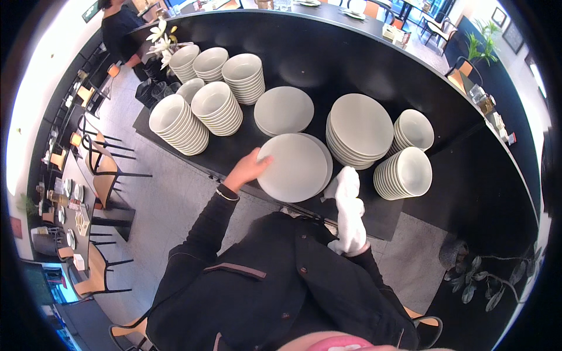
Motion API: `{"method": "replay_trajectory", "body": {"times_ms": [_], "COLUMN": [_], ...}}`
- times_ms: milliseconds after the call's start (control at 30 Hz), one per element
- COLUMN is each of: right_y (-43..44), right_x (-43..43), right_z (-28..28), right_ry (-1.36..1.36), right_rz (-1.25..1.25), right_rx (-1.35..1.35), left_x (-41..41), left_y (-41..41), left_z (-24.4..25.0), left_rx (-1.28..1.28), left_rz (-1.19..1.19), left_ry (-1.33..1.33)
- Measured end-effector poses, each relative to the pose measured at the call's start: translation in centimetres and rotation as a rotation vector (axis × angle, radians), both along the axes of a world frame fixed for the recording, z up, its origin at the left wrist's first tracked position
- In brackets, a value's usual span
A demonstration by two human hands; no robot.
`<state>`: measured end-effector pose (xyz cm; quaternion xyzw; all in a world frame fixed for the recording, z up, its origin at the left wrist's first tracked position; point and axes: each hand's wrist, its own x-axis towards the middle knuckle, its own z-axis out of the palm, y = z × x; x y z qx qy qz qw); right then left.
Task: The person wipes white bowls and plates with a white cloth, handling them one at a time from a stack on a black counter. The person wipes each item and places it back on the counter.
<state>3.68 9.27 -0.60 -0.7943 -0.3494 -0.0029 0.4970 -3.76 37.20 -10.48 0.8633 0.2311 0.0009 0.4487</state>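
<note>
My left hand (249, 169) grips the left rim of a round white plate (292, 169), thumb on top. A second plate (327, 164) lies partly hidden under it, showing along its right side. A white cloth (350, 215) covers my right hand (362, 250), leaving only a bit near the wrist visible. The covered hand is just right of the plates, and its fingers are hidden. Beyond the held plate is a low stack of white plates (284, 109). A taller plate stack (361, 125) rises to the right.
Stacked white bowls (179, 125) fill the counter's left side. More bowl stacks (403, 173) stand at the right. White flowers (160, 41) and drinking glasses (160, 90) are at the far left, near another person (120, 37). A raised ledge (307, 22) runs behind the black counter (303, 70).
</note>
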Motion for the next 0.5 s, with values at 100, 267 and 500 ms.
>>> {"method": "replay_trajectory", "body": {"times_ms": [100, 267, 500], "right_y": [2.4, 7.0, 8.5], "right_x": [0.8, -1.0, -3.6], "right_z": [-0.9, -3.7, -4.8], "right_ry": [-0.147, -0.713, -0.909], "right_rz": [0.028, 0.113, -0.072], "right_rx": [-0.058, -0.425, -0.610], "left_x": [-1.6, -3.7, -4.9], "left_y": [1.0, -3.8, -8.3], "left_z": [1.1, 5.8, 7.5], "left_rx": [0.261, -0.474, -0.539], "left_rz": [0.024, 0.305, 0.408], "left_ry": [-0.185, -0.260, -0.612]}}
